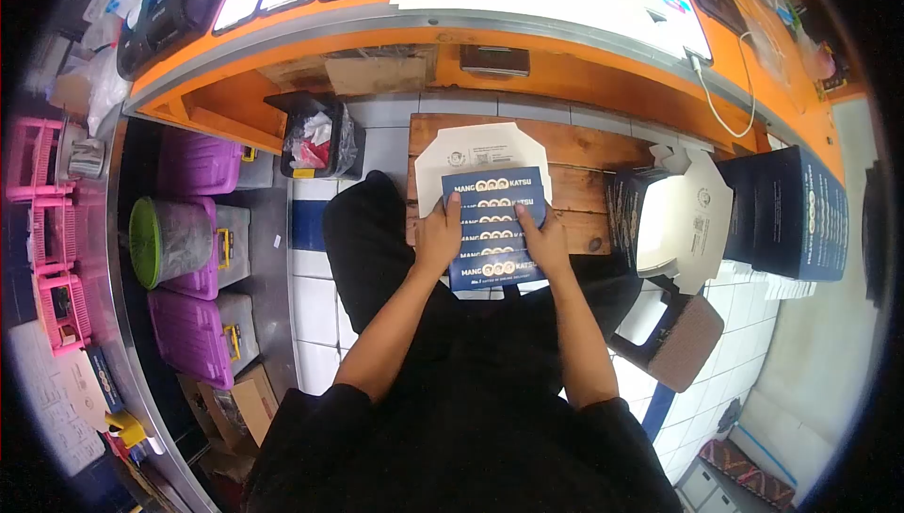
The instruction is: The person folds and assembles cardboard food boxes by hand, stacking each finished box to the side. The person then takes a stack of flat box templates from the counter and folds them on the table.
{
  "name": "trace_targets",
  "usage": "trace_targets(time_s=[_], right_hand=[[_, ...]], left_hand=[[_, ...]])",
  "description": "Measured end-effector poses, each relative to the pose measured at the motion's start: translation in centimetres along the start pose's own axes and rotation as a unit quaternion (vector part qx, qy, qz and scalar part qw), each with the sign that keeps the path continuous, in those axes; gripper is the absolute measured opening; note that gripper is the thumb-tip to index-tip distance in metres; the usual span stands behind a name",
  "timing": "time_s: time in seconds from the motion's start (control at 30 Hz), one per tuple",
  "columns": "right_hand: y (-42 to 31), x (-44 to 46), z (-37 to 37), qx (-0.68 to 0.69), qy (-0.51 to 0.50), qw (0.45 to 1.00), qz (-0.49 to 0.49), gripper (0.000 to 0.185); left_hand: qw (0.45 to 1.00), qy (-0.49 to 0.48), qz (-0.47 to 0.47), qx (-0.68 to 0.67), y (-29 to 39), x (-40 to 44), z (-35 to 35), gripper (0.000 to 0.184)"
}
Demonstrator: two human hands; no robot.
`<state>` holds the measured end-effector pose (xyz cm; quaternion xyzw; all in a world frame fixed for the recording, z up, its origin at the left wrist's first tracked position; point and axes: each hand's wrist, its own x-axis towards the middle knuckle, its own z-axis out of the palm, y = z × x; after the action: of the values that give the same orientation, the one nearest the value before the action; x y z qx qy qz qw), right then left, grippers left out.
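Both my hands hold a stack of dark blue folded cartons (494, 228) printed "MANG KATSU", its layers fanned so several printed edges show. My left hand (439, 235) grips the left side, thumb on top. On the right side my right hand (546, 242) has its thumb on the front and its fingers round the edge. Behind the stack lies a white cardboard sheet (438, 150) with small print, on a wooden slatted surface (574, 195). To the right, more blue cartons with white insides (692, 221) stand in a bundle.
A larger blue stack (791, 212) stands at the far right, above a brown padded stool (686, 344). An orange counter (565, 61) crosses the front. A black bin (325, 151) with waste and purple-lidded boxes (193, 339) are at the left.
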<state>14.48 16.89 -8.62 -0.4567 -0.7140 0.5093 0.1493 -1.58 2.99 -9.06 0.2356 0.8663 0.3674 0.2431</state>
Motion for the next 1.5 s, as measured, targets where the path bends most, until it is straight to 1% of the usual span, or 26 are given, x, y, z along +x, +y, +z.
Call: trace_targets(time_s=[0.17, 0.3, 0.33, 0.37, 0.4, 0.43, 0.47, 0.5, 0.53, 0.57, 0.6, 0.63, 0.67, 0.7, 0.77, 0.8, 0.87, 0.93, 0.97, 1.0, 1.03, 1.1, 1.17, 1.27, 1.37, 1.5], right_hand=[[0.3, -0.1, -0.4, -0.001, -0.024, 1.0, 0.017, 0.059], [0.3, -1.5, -0.3, 0.022, -0.041, 0.996, -0.072, 0.068], [-5.5, -4.3, -1.8, 0.048, -0.073, 0.995, -0.035, 0.073], [-7.0, -5.9, -2.1, 0.048, -0.076, 0.995, -0.032, 0.073], [-7.7, -7.3, -2.4, 0.021, -0.089, 0.991, -0.098, 0.075], [-8.4, -8.2, -2.9, -0.005, -0.097, 0.981, -0.166, 0.077], [-9.4, -9.0, -3.6, -0.003, -0.09, 0.982, -0.165, 0.077], [-10.3, -9.8, -4.3, -0.138, 0.007, 0.944, -0.3, 0.08], [-10.8, -10.2, -4.5, -0.268, 0.1, 0.861, -0.42, 0.082], [-11.0, -9.7, -4.4, -0.268, 0.1, 0.862, -0.418, 0.082], [-11.1, -8.4, -4.6, -0.254, 0.167, 0.9, -0.314, 0.08], [-9.3, -7.3, -5.0, -0.066, 0.086, 0.977, -0.185, 0.074], [-7.4, -6.1, -5.4, 0.128, 0.061, 0.989, -0.036, 0.068], [-7.5, -5.7, -5.9, 0.227, 0.003, 0.974, -0.017, 0.053], [-6.6, -5.9, -7.0, 0.147, -0.055, 0.987, 0.033, 0.034], [-6.6, -6.3, -7.2, 0.147, -0.055, 0.987, 0.04, 0.034], [-7.3, -7.1, -8.4, 0.091, -0.115, 0.985, 0.092, 0.025], [-8.4, -8.1, -8.5, 0.085, -0.117, 0.984, 0.101, 0.026], [-8.6, -8.4, -8.1, 0.079, -0.129, 0.983, 0.105, 0.026], [-7.9, -8.6, -7.6, 0.019, -0.102, 0.995, 0.012, 0.027], [-8.8, -8.9, -7.4, 0.021, -0.103, 0.994, 0.015, 0.027], [-11.7, -10.1, -7.3, -0.033, -0.107, 0.994, 0.011, 0.027], [-13.2, -10.9, -6.7, -0.055, -0.113, 0.992, -0.016, 0.027], [-14.1, -11.5, -5.8, -0.1, -0.105, 0.988, -0.054, 0.026], [-14.3, -12.0, -5.6, -0.113, -0.104, 0.987, -0.054, 0.028], [-14.4, -13.1, -5.6, -0.097, -0.095, 0.989, -0.05, 0.024]], left_hand=[[0.999, -0.006, 0.036, 0.035, -0.2, 0.2, -0.7, 0.067], [0.998, -0.014, -0.012, -0.068, -1.7, 0.3, -1.2, 0.074], [0.955, -0.049, -0.11, -0.27, -2.9, 0.1, -1.7, 0.076], [0.862, -0.083, -0.202, -0.457, -3.9, -0.3, -2.4, 0.078], [0.758, -0.139, -0.207, -0.603, -3.6, -1.1, -3.9, 0.08], [0.725, -0.145, -0.193, -0.645, -4.1, -1.3, -4.5, 0.081], [0.707, -0.157, -0.189, -0.663, -4.4, -1.6, -4.9, 0.081], [0.689, -0.167, -0.184, -0.681, -4.6, -1.7, -5.2, 0.08], [0.697, -0.157, -0.204, -0.669, -4.1, -1.8, -5.5, 0.079], [0.698, -0.157, -0.205, -0.668, -4.6, -1.6, -4.9, 0.079], [0.715, -0.149, -0.196, -0.654, -5.6, -1.1, -3.8, 0.082], [0.732, -0.14, -0.184, -0.641, -5.9, -0.7, -2.8, 0.086], [0.739, -0.138, -0.161, -0.64, -5.3, -0.6, -2.0, 0.084], [0.75, -0.159, -0.116, -0.632, -3.3, -1.3, -2.2, 0.075], [0.797, -0.138, -0.167, -0.563, -5.3, -0.8, -0.3, 0.063], [0.8, -0.128, -0.185, -0.557, -1.9, -2.1, -2.0, 0.054], [0.818, -0.133, -0.183, -0.528, -2.6, -2.3, -1.6, 0.052], [0.838, -0.14, -0.171, -0.498, -2.5, -2.2, -1.4, 0.051], [0.908, -0.027, -0.098, -0.406, -2.5, -2.4, -1.3, 0.044], [0.949, 0.088, -0.023, -0.301, -2.3, -2.8, -1.7, 0.037], [0.96, 0.2, 0.054, -0.186, -1.0, -3.4, -2.8, 0.03], [0.96, 0.217, 0.055, -0.169, 2.4, -5.4, -6.1, 0.02], [0.908, 0.193, 0.372, -0.004, 6.3, -7.3, -9.0, 0.015], [0.879, 0.139, 0.44, 0.119, 10.4, -9.3, -10.6, 0.014], [0.882, 0.125, 0.417, 0.183, 9.9, -9.9, -10.1, 0.017], [0.894, 0.103, 0.405, 0.16, 9.4, -10.4, -9.5, 0.019]])
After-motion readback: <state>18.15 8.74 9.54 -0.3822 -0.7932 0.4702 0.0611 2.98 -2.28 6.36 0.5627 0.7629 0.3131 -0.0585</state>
